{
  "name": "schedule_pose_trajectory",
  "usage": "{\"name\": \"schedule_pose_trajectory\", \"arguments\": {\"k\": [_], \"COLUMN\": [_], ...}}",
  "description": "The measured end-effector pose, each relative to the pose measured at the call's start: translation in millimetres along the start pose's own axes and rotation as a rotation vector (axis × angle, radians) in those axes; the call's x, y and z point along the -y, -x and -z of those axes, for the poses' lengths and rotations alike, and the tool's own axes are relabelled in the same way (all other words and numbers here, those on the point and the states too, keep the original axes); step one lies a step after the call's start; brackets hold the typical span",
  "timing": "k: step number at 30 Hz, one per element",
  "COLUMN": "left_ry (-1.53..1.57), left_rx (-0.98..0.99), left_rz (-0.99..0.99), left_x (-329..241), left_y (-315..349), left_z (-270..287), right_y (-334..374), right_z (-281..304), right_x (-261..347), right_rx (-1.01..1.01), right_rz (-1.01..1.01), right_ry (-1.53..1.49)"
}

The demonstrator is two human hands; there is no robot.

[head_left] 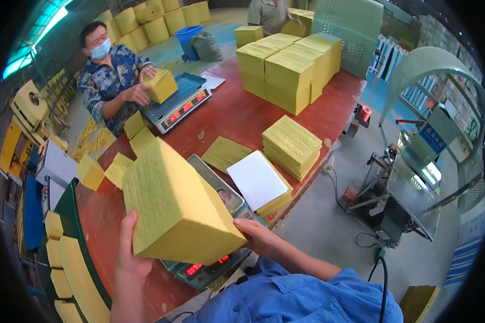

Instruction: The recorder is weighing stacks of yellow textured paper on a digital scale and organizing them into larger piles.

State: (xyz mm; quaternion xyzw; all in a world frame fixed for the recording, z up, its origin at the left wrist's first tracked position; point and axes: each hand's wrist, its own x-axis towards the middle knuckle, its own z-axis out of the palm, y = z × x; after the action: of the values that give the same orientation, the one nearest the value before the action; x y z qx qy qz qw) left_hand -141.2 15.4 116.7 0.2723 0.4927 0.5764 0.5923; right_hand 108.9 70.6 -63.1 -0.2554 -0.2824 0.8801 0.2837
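Note:
A thick block of yellow paper sheets (172, 204) is held up at a tilt above the near digital scale (221, 185). My left hand (129, 250) is closed on its left side, thumb up along the face. At the lower right corner of the block, my right hand (256, 234) grips it with the fingers partly hidden behind. The block hides much of the scale, whose red digits glow below it. Close by on the right lies a white rounded card (257, 180) on a low pile of yellow sheets, and beyond it a neat yellow paper stack (291, 142).
Across the red table (229, 105), a masked person (110, 81) handles a yellow block on another scale (180, 107). Large yellow stacks (285, 70) stand at the far right. Loose yellow bundles (118, 167) lie left. A metal-framed machine (404, 188) stands on the floor at right.

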Motion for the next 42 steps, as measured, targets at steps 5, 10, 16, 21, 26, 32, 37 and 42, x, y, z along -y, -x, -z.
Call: {"name": "schedule_pose_trajectory", "arguments": {"k": [5, 10, 16, 21, 26, 32, 37, 42], "left_ry": [0.051, 0.071, -0.225, 0.226, 0.220, 0.186, 0.141, 0.046], "left_rx": [-0.037, 0.150, 0.049, 0.175, 0.174, 0.054, 0.063, -0.039], "left_rz": [-0.094, -0.230, -0.652, -0.290, -0.104, 0.011, 0.011, 0.058], "left_x": [14.3, 9.4, 7.5, -11.9, 3.0, 26.8, 31.9, 43.3], "left_y": [7.5, -13.7, -110.1, -234.8, -329.6, -377.1, -385.8, -418.6], "left_z": [-12.8, -57.4, -139.3, -214.8, -229.3, -224.0, -217.8, -207.5], "right_y": [12.6, 23.6, -9.8, -53.9, -115.2, -158.7, -204.1, -254.7], "right_z": [-4.3, 8.1, 72.1, 121.8, 195.9, 224.1, 251.3, 263.6], "right_x": [28.2, 94.4, 232.0, 350.0, 372.0, 361.4, 346.6, 340.4], "right_rx": [-0.013, -0.023, 0.005, -0.132, -0.107, -0.252, -0.078, -0.159], "right_rz": [0.057, 0.183, 0.373, 0.321, 0.299, 0.202, 0.120, 0.058], "right_ry": [0.094, 0.033, 0.056, 0.043, -0.088, -0.206, -0.173, -0.170]}}
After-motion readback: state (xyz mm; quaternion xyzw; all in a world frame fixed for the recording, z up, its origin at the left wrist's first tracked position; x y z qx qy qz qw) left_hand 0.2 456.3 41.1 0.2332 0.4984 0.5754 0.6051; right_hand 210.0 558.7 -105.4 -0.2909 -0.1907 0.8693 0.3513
